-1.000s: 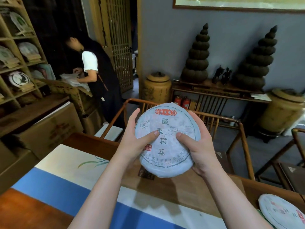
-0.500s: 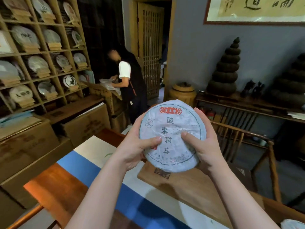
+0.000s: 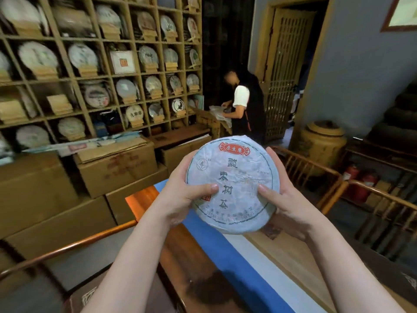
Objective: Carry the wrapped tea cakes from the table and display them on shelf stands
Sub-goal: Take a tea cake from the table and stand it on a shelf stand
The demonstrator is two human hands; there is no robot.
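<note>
since the earlier frames the view has swung left: the shelf (image 3: pixel 101 71) now fills the left side, while the cake (image 3: pixel 233 185) keeps its place between the hands. left hand (image 3: pixel 180 195) and right hand (image 3: pixel 286 199) both grip the cake, thumbs pressed on its printed face, fingers curled behind its rim. it is held upright above the table (image 3: pixel 203 256), well apart from the shelf. judged handling: a stiff, dense disc, fairly heavy; its thin paper wrap looks smooth and easily torn, so hold opposite rims, not the loose folds. a person (image 3: pixel 246 105) stands by the shelf's far end.
</note>
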